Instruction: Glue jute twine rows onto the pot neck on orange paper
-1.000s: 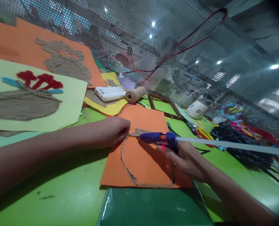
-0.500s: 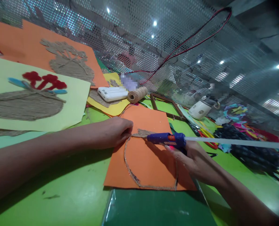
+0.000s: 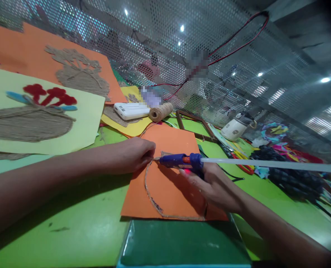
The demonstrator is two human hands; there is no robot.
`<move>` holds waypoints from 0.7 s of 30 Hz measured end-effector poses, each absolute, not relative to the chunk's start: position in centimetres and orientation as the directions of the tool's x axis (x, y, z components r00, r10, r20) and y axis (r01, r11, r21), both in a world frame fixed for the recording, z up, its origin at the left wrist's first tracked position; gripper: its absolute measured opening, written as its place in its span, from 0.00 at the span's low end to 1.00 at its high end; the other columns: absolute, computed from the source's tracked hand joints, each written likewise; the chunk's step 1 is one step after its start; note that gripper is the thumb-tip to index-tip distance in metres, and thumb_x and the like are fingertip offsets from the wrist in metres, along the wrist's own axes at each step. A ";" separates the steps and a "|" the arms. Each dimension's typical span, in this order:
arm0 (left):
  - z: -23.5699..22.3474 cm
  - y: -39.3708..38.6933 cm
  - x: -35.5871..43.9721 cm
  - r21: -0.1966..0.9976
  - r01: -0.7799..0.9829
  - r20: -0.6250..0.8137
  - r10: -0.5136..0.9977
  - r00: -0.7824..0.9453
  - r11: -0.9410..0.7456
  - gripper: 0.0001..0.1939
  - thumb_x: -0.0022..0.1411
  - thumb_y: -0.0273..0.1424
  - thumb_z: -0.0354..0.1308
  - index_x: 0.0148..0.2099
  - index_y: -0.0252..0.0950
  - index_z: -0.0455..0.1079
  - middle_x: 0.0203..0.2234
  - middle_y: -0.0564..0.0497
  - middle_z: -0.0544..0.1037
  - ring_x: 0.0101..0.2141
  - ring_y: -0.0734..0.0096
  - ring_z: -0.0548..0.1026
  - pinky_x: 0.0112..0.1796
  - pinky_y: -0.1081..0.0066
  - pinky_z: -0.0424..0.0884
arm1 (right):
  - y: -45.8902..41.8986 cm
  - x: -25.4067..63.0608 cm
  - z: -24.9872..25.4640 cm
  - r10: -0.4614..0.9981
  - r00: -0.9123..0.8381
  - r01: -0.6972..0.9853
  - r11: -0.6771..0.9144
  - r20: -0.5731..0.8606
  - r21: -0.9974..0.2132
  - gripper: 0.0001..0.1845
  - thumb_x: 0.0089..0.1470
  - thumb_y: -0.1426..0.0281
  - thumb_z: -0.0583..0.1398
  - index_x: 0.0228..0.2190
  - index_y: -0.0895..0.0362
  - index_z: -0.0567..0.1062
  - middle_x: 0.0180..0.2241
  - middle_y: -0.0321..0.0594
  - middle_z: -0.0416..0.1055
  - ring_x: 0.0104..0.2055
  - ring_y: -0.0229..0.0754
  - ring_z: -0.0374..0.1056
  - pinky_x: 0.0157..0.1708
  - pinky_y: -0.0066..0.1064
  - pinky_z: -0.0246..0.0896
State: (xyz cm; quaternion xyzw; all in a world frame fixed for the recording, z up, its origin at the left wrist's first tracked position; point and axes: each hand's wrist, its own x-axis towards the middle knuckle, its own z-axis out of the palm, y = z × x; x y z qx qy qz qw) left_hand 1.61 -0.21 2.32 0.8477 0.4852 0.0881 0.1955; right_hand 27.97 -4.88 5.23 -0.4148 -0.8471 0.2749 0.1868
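Note:
An orange paper (image 3: 176,201) lies partly on a dark green folder-like sheet (image 3: 182,242), with a rounded twine outline (image 3: 146,185) stuck on it. My right hand (image 3: 210,182) is closed around a blue hot glue gun (image 3: 176,160), from whose back a long pale glue stick (image 3: 266,163) runs right. The gun's nozzle points left, close to my left hand's fingertips. My left hand (image 3: 143,153) is pinched on a strand of jute twine (image 3: 155,159) at the outline's upper left. A patch of twine rows (image 3: 165,153) shows partly behind the gun.
Finished twine-vase pictures on yellow (image 3: 89,126) and orange paper (image 3: 98,63) lie at the left. Behind stand a white power bank (image 3: 131,111), a twine roll (image 3: 161,112), a wooden frame (image 3: 210,130) and a white bottle (image 3: 235,127). Red scissors (image 3: 245,168) and dark cloth (image 3: 288,175) lie right.
My right hand has moved the glue gun left along the twine, bringing its nozzle nearer my left fingertips. My left hand keeps its pinch. The whole view has shifted slightly.

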 end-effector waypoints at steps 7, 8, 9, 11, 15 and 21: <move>2.5 -0.3 1.7 0.420 0.789 -0.041 0.859 0.510 -0.449 0.10 0.68 0.27 0.53 0.32 0.40 0.64 0.25 0.50 0.76 0.25 0.68 0.68 0.29 0.68 0.60 | -4.8 27.7 5.5 0.800 -0.592 0.602 0.520 0.100 -0.606 0.19 0.69 0.65 0.58 0.52 0.60 0.82 0.44 0.48 0.83 0.45 0.52 0.78 0.48 0.43 0.76; 2.6 -0.4 1.8 0.423 0.789 -0.043 0.859 0.509 -0.446 0.09 0.68 0.27 0.53 0.32 0.40 0.64 0.26 0.50 0.77 0.26 0.68 0.68 0.30 0.68 0.60 | -4.8 27.9 5.5 0.804 -0.586 0.611 0.519 0.098 -0.598 0.19 0.69 0.65 0.58 0.52 0.59 0.83 0.42 0.47 0.83 0.43 0.51 0.78 0.46 0.42 0.76; 2.6 -0.4 1.8 0.424 0.790 -0.044 0.861 0.507 -0.444 0.09 0.68 0.27 0.53 0.33 0.40 0.65 0.26 0.49 0.77 0.26 0.68 0.69 0.30 0.68 0.61 | -4.8 28.2 5.6 0.809 -0.581 0.620 0.515 0.095 -0.592 0.19 0.69 0.64 0.58 0.52 0.59 0.83 0.40 0.45 0.83 0.41 0.50 0.78 0.44 0.41 0.76; 2.7 -0.5 1.9 0.424 0.793 -0.046 0.864 0.502 -0.438 0.09 0.68 0.27 0.53 0.33 0.40 0.66 0.27 0.49 0.78 0.27 0.68 0.70 0.30 0.69 0.61 | -4.9 28.7 5.6 0.815 -0.572 0.628 0.509 0.094 -0.588 0.20 0.70 0.64 0.57 0.55 0.57 0.83 0.36 0.42 0.82 0.39 0.50 0.77 0.41 0.40 0.76; 2.6 -0.5 1.8 0.428 0.794 -0.052 0.866 0.498 -0.431 0.09 0.68 0.27 0.53 0.33 0.39 0.66 0.27 0.50 0.78 0.27 0.68 0.70 0.30 0.69 0.61 | -4.9 29.1 5.4 0.805 -0.578 0.601 0.528 0.129 -0.600 0.21 0.70 0.66 0.57 0.58 0.54 0.82 0.42 0.43 0.84 0.43 0.50 0.78 0.45 0.41 0.76; 2.3 -0.1 1.6 0.426 0.785 -0.029 0.861 0.508 -0.449 0.09 0.67 0.28 0.54 0.32 0.40 0.65 0.25 0.51 0.77 0.25 0.69 0.68 0.29 0.69 0.60 | -5.1 27.5 5.4 0.827 -0.560 0.627 0.465 0.054 -0.625 0.23 0.70 0.63 0.57 0.58 0.60 0.81 0.42 0.48 0.84 0.40 0.51 0.78 0.42 0.41 0.76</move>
